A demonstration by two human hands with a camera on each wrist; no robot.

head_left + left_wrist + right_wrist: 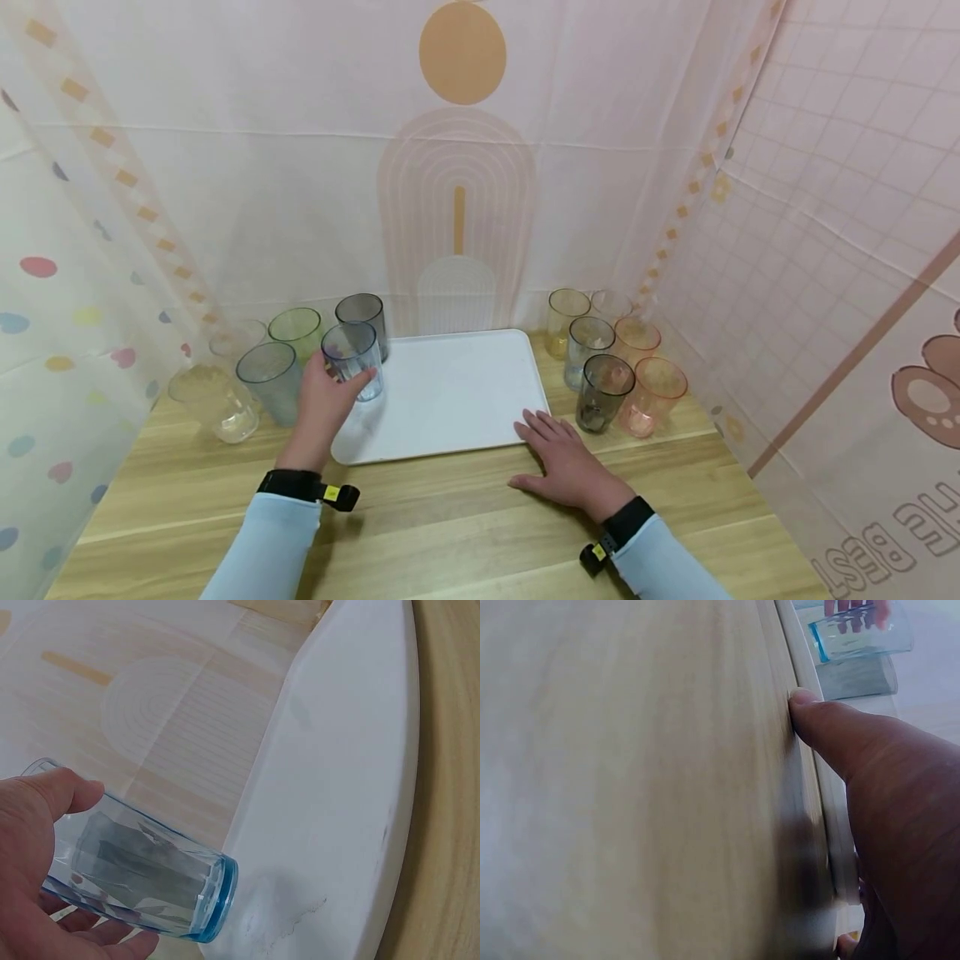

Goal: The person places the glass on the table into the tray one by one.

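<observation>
My left hand (326, 408) grips a clear blue-tinted drinking glass (356, 358) at the left end of a white tray (457, 392). Thumb and fingers wrap round its side; in the left wrist view the thick blue base of the glass (172, 877) is close to the tray surface, but whether it touches I cannot tell. My right hand (566, 462) lies with spread fingers at the tray's front right corner, holding nothing. Its thumb (817, 712) shows beside the tray edge in the right wrist view.
Left of the tray stand a grey-blue glass (272, 383), a green glass (296, 329), a dark grey glass (363, 308) and pale clear ones. On the right are a smoky glass (603, 396), a yellow glass (566, 321), a pink glass (651, 400) and others. Curtains hang behind the wooden table (435, 533).
</observation>
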